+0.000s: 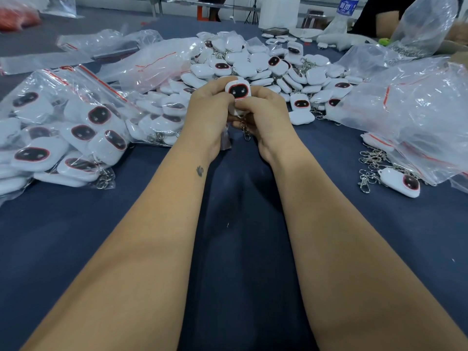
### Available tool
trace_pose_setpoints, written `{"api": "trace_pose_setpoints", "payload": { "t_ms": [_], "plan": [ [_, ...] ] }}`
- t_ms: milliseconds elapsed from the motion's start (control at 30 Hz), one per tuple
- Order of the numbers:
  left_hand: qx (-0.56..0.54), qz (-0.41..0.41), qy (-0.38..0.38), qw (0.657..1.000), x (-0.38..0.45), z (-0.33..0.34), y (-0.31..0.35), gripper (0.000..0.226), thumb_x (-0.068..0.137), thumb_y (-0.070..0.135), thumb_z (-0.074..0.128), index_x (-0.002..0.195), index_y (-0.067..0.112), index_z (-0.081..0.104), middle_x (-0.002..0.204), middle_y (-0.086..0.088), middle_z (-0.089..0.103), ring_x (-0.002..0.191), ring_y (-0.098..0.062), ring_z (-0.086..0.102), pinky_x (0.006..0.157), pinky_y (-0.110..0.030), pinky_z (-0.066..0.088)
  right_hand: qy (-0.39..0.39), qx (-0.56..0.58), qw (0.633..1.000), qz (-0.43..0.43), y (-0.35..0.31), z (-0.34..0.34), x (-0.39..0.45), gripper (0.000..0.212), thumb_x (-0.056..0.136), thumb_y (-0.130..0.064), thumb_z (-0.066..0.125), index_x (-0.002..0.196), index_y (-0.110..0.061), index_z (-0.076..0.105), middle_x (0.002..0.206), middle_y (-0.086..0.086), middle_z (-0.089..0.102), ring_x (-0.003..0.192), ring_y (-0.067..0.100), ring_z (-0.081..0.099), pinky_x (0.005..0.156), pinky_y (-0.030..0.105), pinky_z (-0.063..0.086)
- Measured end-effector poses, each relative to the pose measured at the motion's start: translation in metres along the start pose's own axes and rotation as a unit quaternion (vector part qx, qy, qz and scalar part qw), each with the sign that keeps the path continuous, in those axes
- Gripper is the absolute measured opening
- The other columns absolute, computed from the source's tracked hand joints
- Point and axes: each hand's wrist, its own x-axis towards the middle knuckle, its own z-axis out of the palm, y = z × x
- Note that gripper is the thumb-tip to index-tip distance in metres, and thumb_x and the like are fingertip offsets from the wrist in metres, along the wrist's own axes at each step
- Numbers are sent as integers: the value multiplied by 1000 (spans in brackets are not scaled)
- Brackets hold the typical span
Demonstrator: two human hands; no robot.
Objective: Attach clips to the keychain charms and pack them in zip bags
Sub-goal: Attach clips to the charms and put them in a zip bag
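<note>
Hands meet at the middle of my head view, a little toward twelve o'clock from centre: my left hand and right hand come together around one white charm, whose dark red-rimmed face points up at me. Fingers of both hands are curled round the charm, pinching its lower end between them, and a metal clip dangles just under the fingers, hanging free above the dark blue surface. At twelve o'clock, beyond my hands, I see a heap of loose charms, many with rings and clips tangled among them. At nine o'clock lie filled zip bags with red seal strips, charms packed inside and clips showing at the lower corners. At three o'clock a pile of clear zip bags rests on the surface, and just below it, toward four o'clock, a bunch of loose clips sits beside a single charm lying face up. Far off at one o'clock I can make out a water bottle and another person's arm at the edge of the surface.
</note>
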Motion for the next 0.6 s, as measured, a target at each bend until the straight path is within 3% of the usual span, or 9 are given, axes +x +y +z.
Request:
{"api": "trace_pose_setpoints", "payload": {
  "t_ms": [200,333,600],
  "plan": [
    [25,-1,-11,1000,1,-1,-1,37,88,-11,43,109,5,68,88,-11,70,75,-19,67,64,-28,55,-6,44,999,19,-2,0,-1,12,87,-5,58,85,-11,67,68,4,65,63,17,63,60,27,55],
    [43,-1,-14,999,1,-2,-1,40,89,-12,41,119,-1,65,89,-14,69,75,-20,65,60,-27,52,2,31,999,17,-3,1,-1,11,86,-3,59,87,-9,68,72,7,64,64,18,62,57,26,55],
    [55,0,-2,998,1,-2,-2,44,87,-14,34,115,-2,66,95,-18,68,80,-25,64,61,-28,51,8,10,1000,1,-3,3,-4,8,87,-4,59,85,-6,66,74,12,61,64,20,58,50,23,49]
  ]
}}
